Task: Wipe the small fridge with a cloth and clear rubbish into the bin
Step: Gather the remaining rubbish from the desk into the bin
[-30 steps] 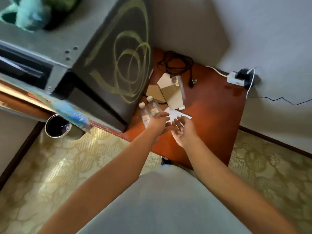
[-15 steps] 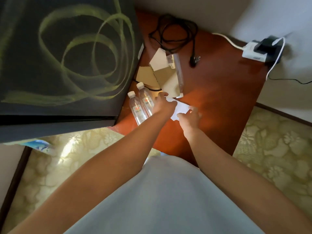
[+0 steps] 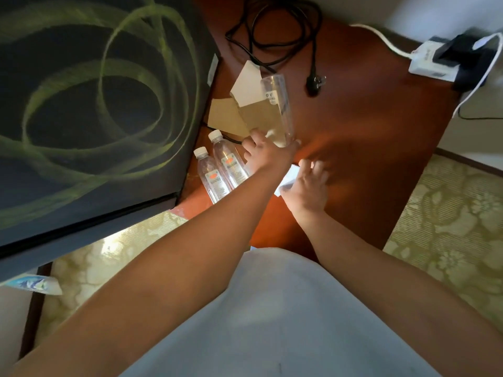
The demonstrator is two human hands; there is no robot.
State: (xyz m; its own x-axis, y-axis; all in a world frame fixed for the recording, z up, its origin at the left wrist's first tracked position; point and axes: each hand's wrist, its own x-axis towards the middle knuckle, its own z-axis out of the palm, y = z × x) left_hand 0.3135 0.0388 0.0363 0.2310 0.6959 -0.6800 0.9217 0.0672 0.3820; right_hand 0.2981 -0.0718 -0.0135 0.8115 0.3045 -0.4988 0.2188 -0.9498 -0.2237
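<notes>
The small fridge (image 3: 95, 104), dark with yellow-green swirls on its top, fills the upper left. Beside it, on a red-brown wooden board (image 3: 367, 126), lies a cardboard and clear plastic package (image 3: 261, 110). My left hand (image 3: 268, 155) reaches over to the package's near end, with fingers on one side and thumb on the other. My right hand (image 3: 307, 186), blurred, holds a white piece of paper (image 3: 288, 178) that sticks out under its fingers. Two clear water bottles (image 3: 223, 170) with white caps lie next to my left wrist.
A coiled black cable (image 3: 275, 31) with its plug (image 3: 314, 83) lies at the board's far end. A white power strip (image 3: 427, 58) with a black adapter sits at the top right. Patterned floor matting (image 3: 449, 227) borders the board. A blue-printed wrapper (image 3: 32, 284) pokes out under the fridge.
The view has dropped closer to the board. My left hand moved forward from the white paper to the package's near end. My right hand stayed on the paper and drew it slightly nearer.
</notes>
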